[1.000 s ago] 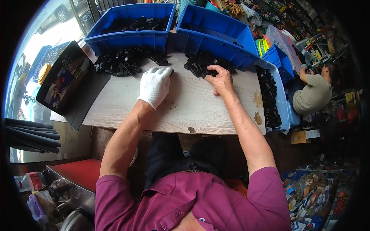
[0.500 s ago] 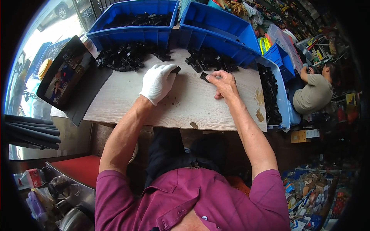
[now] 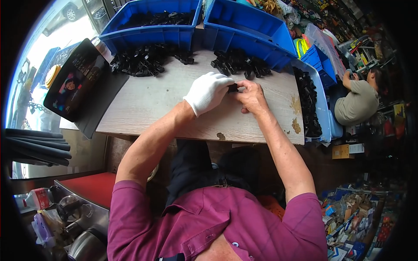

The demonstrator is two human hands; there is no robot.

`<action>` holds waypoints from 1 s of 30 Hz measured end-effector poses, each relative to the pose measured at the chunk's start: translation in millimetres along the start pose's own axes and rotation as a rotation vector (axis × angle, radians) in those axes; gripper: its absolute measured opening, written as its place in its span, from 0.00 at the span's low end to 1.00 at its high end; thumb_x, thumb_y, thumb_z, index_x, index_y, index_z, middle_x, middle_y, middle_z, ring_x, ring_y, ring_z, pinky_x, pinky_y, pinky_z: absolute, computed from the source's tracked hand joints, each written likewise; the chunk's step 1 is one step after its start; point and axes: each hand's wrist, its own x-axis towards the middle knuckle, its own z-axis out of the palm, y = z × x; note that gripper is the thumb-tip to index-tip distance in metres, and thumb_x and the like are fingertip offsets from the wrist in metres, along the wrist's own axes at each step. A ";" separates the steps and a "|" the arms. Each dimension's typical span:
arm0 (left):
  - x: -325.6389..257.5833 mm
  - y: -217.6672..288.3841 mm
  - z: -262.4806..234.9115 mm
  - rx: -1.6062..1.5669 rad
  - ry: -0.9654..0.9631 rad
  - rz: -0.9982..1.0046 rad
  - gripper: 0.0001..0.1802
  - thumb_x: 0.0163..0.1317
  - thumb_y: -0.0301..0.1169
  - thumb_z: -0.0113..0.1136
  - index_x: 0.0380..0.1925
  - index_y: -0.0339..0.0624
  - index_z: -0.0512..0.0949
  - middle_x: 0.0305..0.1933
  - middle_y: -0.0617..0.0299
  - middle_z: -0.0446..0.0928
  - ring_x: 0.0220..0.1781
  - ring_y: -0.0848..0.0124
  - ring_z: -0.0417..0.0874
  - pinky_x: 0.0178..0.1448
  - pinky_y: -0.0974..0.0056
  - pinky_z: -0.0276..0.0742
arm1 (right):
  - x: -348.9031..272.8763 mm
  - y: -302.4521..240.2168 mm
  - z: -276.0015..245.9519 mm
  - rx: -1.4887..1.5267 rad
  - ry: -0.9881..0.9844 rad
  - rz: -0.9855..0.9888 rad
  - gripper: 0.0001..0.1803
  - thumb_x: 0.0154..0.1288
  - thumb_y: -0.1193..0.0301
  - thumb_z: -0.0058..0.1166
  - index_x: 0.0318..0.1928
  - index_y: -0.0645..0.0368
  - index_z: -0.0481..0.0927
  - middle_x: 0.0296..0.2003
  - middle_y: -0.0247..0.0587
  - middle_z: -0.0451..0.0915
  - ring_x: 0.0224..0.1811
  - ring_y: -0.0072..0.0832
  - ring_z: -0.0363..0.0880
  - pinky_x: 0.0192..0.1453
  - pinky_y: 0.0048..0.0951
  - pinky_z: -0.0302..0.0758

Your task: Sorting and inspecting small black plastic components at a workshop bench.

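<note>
Above the middle of the wooden tabletop (image 3: 152, 106), my two hands meet at a small black plastic part (image 3: 233, 88). My left hand (image 3: 208, 92), in a white knit glove, is closed on its left side. The bare fingers of my right hand (image 3: 252, 98) pinch it from the right. Whether this is one part or two pressed together is hidden by the fingers. Beyond my hands lie a left pile of black plastic parts (image 3: 139, 61) and a right pile of similar parts (image 3: 238, 64).
Behind the piles stand a left blue bin (image 3: 150, 35) holding black parts and a right blue bin (image 3: 252, 41). A light-blue tub (image 3: 324, 111) of black parts adjoins the table's right edge. A tablet (image 3: 78, 82) leans at left. Another person (image 3: 358, 102) sits far right.
My left hand has moved right, bringing its black part to the one in my right hand. The hands were apart before and now touch. My right hand has barely moved.
</note>
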 end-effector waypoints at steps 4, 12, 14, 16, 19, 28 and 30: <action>2.7 -7.7 9.0 -0.080 -0.043 0.061 0.12 0.64 0.27 0.59 0.46 0.45 0.86 0.43 0.55 0.86 0.46 0.51 0.86 0.51 0.53 0.82 | -0.5 3.0 2.4 0.018 0.007 -0.066 0.20 0.56 0.71 0.67 0.51 0.58 0.86 0.19 0.29 0.77 0.19 0.19 0.75 0.18 0.28 0.81; 4.1 -10.3 7.1 -0.022 -0.098 0.165 0.13 0.63 0.25 0.61 0.47 0.44 0.85 0.47 0.56 0.85 0.47 0.54 0.86 0.51 0.55 0.82 | -0.9 1.8 1.5 0.012 -0.005 -0.050 0.18 0.57 0.73 0.65 0.50 0.59 0.86 0.17 0.28 0.75 0.16 0.18 0.73 0.16 0.27 0.78; 3.5 -7.6 7.0 -0.003 -0.107 0.157 0.13 0.63 0.25 0.60 0.47 0.44 0.85 0.48 0.57 0.85 0.48 0.54 0.86 0.52 0.55 0.81 | 0.0 4.1 1.1 0.018 -0.012 -0.050 0.18 0.57 0.73 0.65 0.50 0.59 0.87 0.16 0.28 0.75 0.16 0.17 0.73 0.16 0.27 0.78; -0.1 -6.6 8.4 0.017 -0.114 0.153 0.13 0.63 0.25 0.60 0.47 0.45 0.85 0.48 0.57 0.85 0.49 0.55 0.85 0.52 0.54 0.81 | 0.6 5.0 0.0 0.015 0.000 -0.066 0.18 0.57 0.74 0.64 0.50 0.58 0.87 0.17 0.27 0.73 0.16 0.16 0.71 0.16 0.26 0.77; -10.0 -4.8 5.4 0.098 -0.059 0.189 0.15 0.62 0.28 0.61 0.49 0.47 0.84 0.46 0.60 0.84 0.49 0.56 0.85 0.52 0.54 0.80 | -1.3 2.1 1.7 0.047 -0.017 -0.050 0.18 0.57 0.75 0.64 0.50 0.58 0.87 0.17 0.26 0.72 0.17 0.16 0.69 0.17 0.26 0.77; -8.6 0.7 -7.4 0.236 0.139 -0.054 0.17 0.62 0.34 0.66 0.52 0.51 0.81 0.36 0.55 0.83 0.42 0.52 0.83 0.43 0.51 0.81 | -6.4 6.5 -0.2 0.075 0.039 -0.067 0.18 0.55 0.70 0.71 0.46 0.62 0.85 0.17 0.28 0.73 0.16 0.17 0.70 0.17 0.26 0.78; -2.2 -13.2 -17.5 0.439 0.201 -0.209 0.17 0.63 0.36 0.66 0.53 0.51 0.80 0.33 0.53 0.82 0.38 0.51 0.83 0.39 0.50 0.82 | -7.1 19.1 -3.7 0.240 0.051 -0.069 0.19 0.56 0.68 0.72 0.45 0.65 0.81 0.19 0.29 0.75 0.14 0.19 0.71 0.16 0.27 0.77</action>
